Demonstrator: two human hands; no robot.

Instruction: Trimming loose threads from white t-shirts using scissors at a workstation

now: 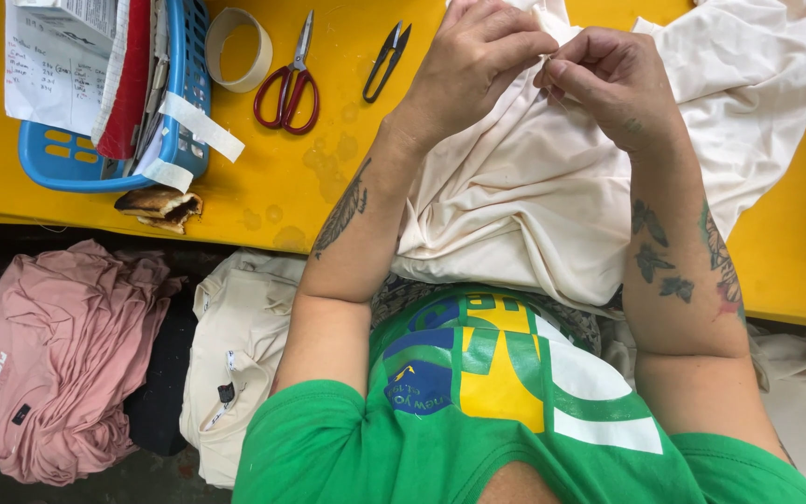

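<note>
At nine o'clock of the hands, a blue basket (48, 154), tape roll (238, 49), red-handled scissors (288, 86) and thread snips (385, 62) lie within reach on the yellow worktop (795, 252). The left hand (475, 58) pinches a fold of the cream garment (534, 196), bunched at centre; the right hand (608, 79), at three o'clock, pinches the same spot, fingertips meeting for fine work.

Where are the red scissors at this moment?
The red scissors lie on the yellow table, upper left in the head view, between the tape roll and the black thread snips.
</note>
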